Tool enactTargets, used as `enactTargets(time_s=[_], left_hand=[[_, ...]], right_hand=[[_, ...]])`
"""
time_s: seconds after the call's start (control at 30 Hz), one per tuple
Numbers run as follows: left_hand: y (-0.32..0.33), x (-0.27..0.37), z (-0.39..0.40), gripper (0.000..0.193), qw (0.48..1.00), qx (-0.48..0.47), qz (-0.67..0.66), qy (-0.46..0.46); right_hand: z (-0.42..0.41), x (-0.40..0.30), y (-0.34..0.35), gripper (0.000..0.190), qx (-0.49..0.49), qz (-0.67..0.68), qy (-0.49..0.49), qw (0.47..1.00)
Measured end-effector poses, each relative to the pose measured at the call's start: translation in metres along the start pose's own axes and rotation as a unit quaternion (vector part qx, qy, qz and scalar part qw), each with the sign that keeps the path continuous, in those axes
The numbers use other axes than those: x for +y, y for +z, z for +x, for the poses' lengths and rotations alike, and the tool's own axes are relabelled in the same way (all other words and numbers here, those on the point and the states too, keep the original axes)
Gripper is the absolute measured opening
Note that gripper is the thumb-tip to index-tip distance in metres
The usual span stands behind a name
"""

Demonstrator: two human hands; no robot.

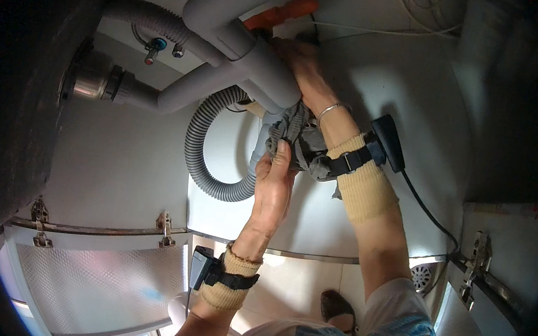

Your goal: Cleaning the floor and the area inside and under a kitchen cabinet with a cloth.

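Inside an under-sink cabinet, my left hand [273,187] grips a crumpled dark grey cloth [291,127], thumb on top. The cloth hangs against the lower end of a thick grey plastic drain pipe [276,76]. My right hand [305,66] reaches up along the far right side of that pipe, close to an orange pipe-like part [286,10]. Its fingertips are in shadow and partly behind the pipe, so I cannot tell whether they hold anything. Below the drain pipe, a grey corrugated hose [194,148] loops down to the left of my left hand.
A sink strainer fitting [91,80] joins a side branch pipe at left. Behind are a small valve [154,50] and a pale cable [379,30]. Hinged cabinet doors [99,278] stand open. A floor drain [422,276] lies at lower right; black cables trail from both wrist straps.
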State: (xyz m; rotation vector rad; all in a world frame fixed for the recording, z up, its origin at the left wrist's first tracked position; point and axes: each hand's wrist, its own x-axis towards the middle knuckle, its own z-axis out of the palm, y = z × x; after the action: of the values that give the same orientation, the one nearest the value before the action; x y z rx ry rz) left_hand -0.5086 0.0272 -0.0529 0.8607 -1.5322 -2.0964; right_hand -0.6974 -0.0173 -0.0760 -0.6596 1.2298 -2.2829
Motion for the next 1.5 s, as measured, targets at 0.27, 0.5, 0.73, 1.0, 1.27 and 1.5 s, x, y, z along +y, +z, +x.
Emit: enactTargets(time_s=[0.27,0.5,0.73,1.0,1.27,1.5], left_hand=[[-0.006,-0.008,0.0,0.052,1.0,0.007,0.015,-0.002],[-0.008,-0.007,-0.003,0.048,1.0,0.009,0.028,-0.005],[-0.009,-0.015,-0.008,0.048,0.999,-0.011,0.047,-0.002],[-0.019,-0.019,-0.012,0.053,0.999,-0.034,-0.001,-0.006],[-0.006,-0.013,-0.027,0.067,0.967,-0.175,0.16,0.091],[-0.033,-0.009,-0.037,0.044,0.978,-0.08,0.187,0.038]], right_hand=[[-0.015,0.002,-0.007,0.032,0.067,0.114,0.042,0.99],[-0.023,0.003,-0.037,0.043,0.18,0.234,0.088,0.951],[-0.045,-0.014,-0.061,0.044,0.137,0.339,0.113,0.924],[-0.151,-0.05,-0.066,0.073,-0.123,-0.347,-0.094,0.925],[-0.16,-0.028,-0.074,0.051,0.066,-0.4,-0.012,0.914],[-0.096,-0.097,-0.098,0.032,0.165,-0.393,-0.189,0.885]])
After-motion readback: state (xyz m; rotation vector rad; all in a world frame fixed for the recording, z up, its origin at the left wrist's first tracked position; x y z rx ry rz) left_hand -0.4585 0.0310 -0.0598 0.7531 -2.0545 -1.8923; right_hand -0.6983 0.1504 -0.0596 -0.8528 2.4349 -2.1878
